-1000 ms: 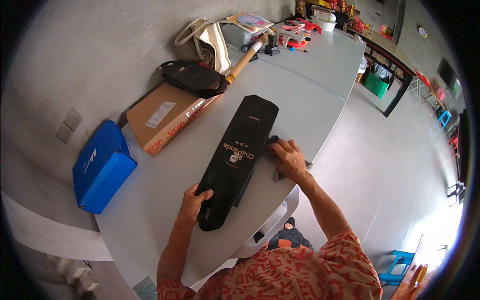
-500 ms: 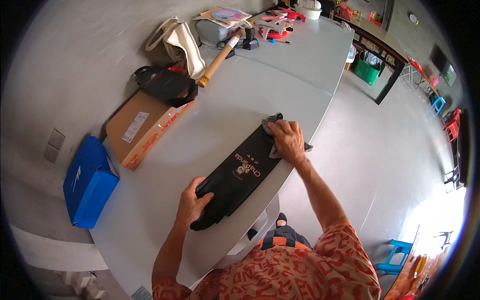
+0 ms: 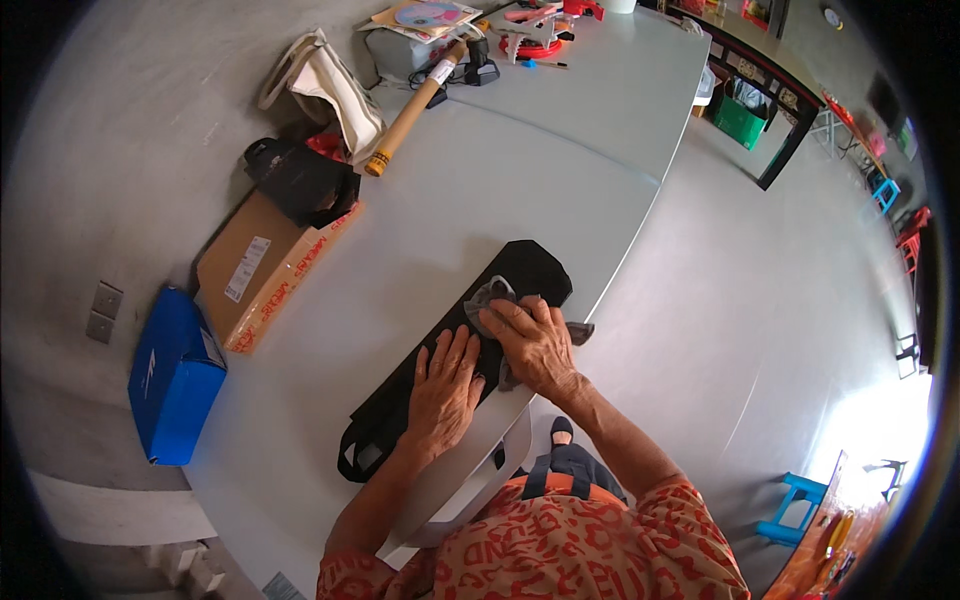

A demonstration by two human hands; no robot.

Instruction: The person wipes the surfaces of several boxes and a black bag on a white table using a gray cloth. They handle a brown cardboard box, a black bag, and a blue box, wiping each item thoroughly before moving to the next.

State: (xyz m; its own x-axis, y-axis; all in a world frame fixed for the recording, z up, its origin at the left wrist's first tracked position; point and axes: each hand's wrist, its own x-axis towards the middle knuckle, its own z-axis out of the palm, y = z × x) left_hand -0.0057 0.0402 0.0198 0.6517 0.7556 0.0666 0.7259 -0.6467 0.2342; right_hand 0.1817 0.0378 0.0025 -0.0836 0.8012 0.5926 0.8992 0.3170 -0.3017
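A long black fabric bag (image 3: 530, 268) lies flat and folded on the grey-white table, slanting from near left to far right. Its near end shows a loop like a handle. My left hand (image 3: 445, 390) rests flat on the middle of the bag, fingers stretched out. Just right of it, my right hand (image 3: 537, 345) presses a crumpled grey cloth (image 3: 490, 292) onto the bag, fingers closed over it. Part of the cloth sticks out beyond the right side of that hand. The hands cover the bag's middle.
Along the wall stand a blue box (image 3: 175, 380), a brown carton (image 3: 245, 265) with a black bag (image 3: 300, 180) on top, and a cream tote bag (image 3: 345, 105). A cardboard tube (image 3: 415, 110) lies farther off. The table's edge (image 3: 640, 225) runs along the right.
The bag's printed face no longer shows; a plain side is up and a loop shows at the near end. My left hand moved from gripping the near end to lying flat; the right came nearer with the cloth.
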